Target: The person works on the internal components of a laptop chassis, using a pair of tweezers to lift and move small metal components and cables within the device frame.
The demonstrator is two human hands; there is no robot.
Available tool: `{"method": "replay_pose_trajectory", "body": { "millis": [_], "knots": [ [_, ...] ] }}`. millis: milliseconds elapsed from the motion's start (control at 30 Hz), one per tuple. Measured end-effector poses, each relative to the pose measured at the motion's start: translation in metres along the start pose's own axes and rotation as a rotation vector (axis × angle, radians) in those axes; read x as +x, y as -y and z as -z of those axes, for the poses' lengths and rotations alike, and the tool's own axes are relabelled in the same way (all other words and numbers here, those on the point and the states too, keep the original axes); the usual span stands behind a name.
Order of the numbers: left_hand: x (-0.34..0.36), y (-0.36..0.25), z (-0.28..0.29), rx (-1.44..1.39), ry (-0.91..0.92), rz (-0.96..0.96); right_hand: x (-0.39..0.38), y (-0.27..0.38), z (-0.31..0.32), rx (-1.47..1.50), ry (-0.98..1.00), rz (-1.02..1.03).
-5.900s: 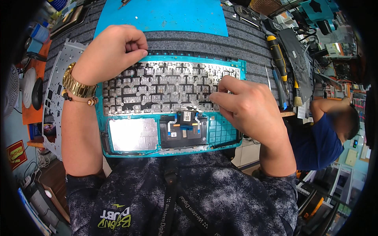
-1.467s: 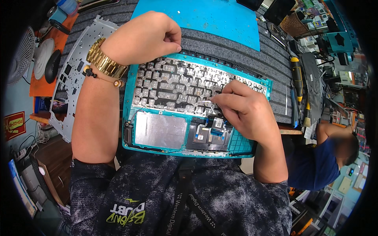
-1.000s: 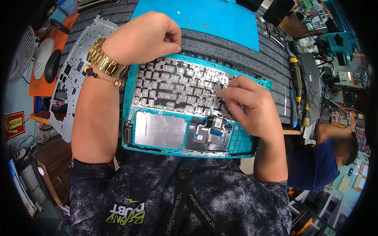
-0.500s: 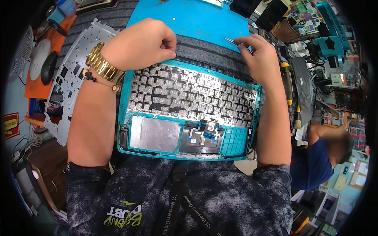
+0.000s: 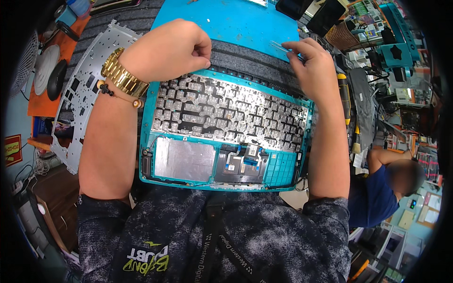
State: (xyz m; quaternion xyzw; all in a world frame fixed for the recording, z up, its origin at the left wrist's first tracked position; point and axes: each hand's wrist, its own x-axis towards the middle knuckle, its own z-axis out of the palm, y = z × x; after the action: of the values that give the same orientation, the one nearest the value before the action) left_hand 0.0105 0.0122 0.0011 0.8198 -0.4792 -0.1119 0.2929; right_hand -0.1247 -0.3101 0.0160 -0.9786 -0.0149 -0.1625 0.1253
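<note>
A teal laptop top case (image 5: 203, 185) lies inside-up in front of me, tilted slightly. The silvery back of its keyboard (image 5: 231, 111) fills the far half. In the near half sits a black touchpad assembly (image 5: 240, 165) with a flat cable. My left hand (image 5: 177, 52), wearing a gold watch (image 5: 123, 78) and a beaded bracelet, is closed at the case's far left edge; whatever is between its fingers is hidden. Above the far right corner, my right hand (image 5: 314, 66) is closed on metal tweezers (image 5: 281, 46), their tips pointing left over the mat.
Beyond the case is a blue work mat (image 5: 226, 23) on ribbed grey cloth. A perforated metal plate (image 5: 87, 89) leans at left, near a black mouse (image 5: 57, 75). To the right lie a yellow-black tool (image 5: 344, 96) and a brush (image 5: 356, 141). Another person (image 5: 377, 193) sits at right.
My right hand has shifted slightly, and the tweezers' tips now sit a little farther away, with both prongs showing. The case has slid marginally left. My left hand stays nearly still.
</note>
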Motion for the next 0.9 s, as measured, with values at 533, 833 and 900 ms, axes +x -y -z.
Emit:
{"method": "replay_pose_trajectory", "body": {
  "millis": [533, 833, 900],
  "knots": [
    [-0.012, 0.013, 0.018, 0.004, 0.014, 0.004, -0.052, 0.071, 0.019, 0.370, 0.175, 0.073],
    [-0.012, 0.014, 0.013, 0.057, -0.021, -0.027, -0.061, 0.100, 0.008, 0.365, 0.198, 0.122],
    [-0.012, 0.014, 0.015, 0.028, -0.010, -0.019, -0.058, 0.103, 0.005, 0.345, 0.183, 0.145]
  ]
}}
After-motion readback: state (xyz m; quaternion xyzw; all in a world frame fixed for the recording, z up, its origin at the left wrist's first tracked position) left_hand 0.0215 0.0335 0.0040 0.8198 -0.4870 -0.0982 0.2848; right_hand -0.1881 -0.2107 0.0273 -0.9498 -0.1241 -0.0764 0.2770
